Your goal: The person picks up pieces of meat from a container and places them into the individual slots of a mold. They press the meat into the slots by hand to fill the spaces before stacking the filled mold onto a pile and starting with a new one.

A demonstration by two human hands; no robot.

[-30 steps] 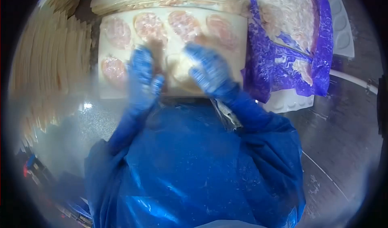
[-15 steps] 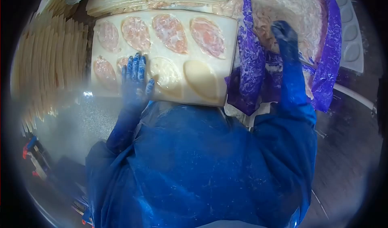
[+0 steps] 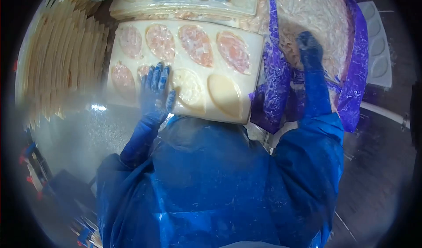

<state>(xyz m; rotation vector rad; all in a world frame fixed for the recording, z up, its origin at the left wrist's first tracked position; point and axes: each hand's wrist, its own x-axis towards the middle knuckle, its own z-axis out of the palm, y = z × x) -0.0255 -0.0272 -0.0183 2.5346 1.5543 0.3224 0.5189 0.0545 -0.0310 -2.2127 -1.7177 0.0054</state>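
Note:
A white mould tray (image 3: 250, 41) with two rows of oval pockets lies in front of me. Several pockets hold pink minced meat (image 3: 196, 44); the near right pocket (image 3: 224, 95) is bare and the one beside it holds only a thin smear. My left hand (image 3: 154, 92), in a blue glove, lies flat with spread fingers on the near row, covering a filled pocket. My right hand (image 3: 309, 46), also gloved, reaches into the heap of pale minced meat (image 3: 316, 10) in a purple plastic bag (image 3: 276, 90). Its fingers are sunk in the meat, so their grip is hidden.
Stacked filled trays (image 3: 184, 8) lie behind the mould tray, with a scale display above them. A stack of pale trays on edge (image 3: 61, 59) fills the left. An empty white mould tray (image 3: 378, 50) sits at the right. My blue apron (image 3: 211, 186) covers the foreground.
A second ago both hands pressed on the tray's near row. My right hand has since moved right into the bag of meat. My left hand stays flat on the tray.

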